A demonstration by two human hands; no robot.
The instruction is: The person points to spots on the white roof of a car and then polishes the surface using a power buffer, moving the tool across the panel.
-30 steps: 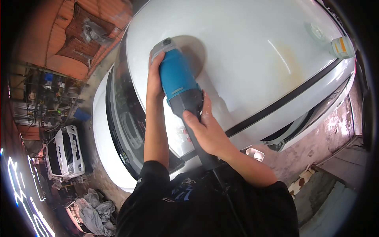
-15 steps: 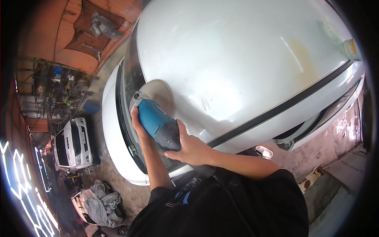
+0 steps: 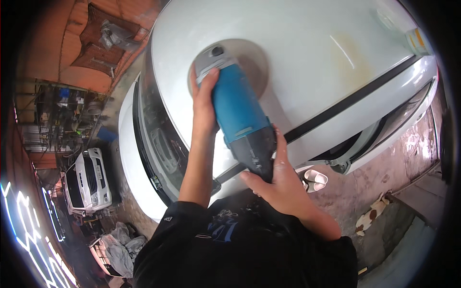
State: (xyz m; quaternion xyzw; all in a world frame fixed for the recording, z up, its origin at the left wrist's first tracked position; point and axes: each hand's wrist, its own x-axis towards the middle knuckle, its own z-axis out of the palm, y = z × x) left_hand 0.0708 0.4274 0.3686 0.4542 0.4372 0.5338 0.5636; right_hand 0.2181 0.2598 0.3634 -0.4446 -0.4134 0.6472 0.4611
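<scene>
Now the round pad [image 3: 257, 60] of the blue and black power tool [image 3: 242, 103] is well up on the roof [image 3: 307, 33] of the white car. Half a second ago it was down by the edge near the windshield [image 3: 161, 139]. The tool has moved away from the black shirt [image 3: 249, 249], and both arms reach out more. One second ago the pad was in about the same part of the roof as now. The yellow-brown patch [image 3: 353, 57] has stayed on the roof, and so has the tub [image 3: 418, 42] near the far right edge.

The left hand [image 3: 204, 98] holds the gray front end of the tool, with its fingers bent around the side. The right hand [image 3: 276, 175] holds the black back part, with the thumb on one side and fingers on the other. Some of its fingers are hidden under the tool, so I cannot tell how they sit.

A few things have marks on them. The shirt has a blue and white picture on the chest. The black part of the tool has small pale marks, too tiny to read. The tub has a yellow and white label. Off to the left, a smaller-looking white car [image 3: 89, 185] has a pale plate on its front, and its marks are blurry.
</scene>
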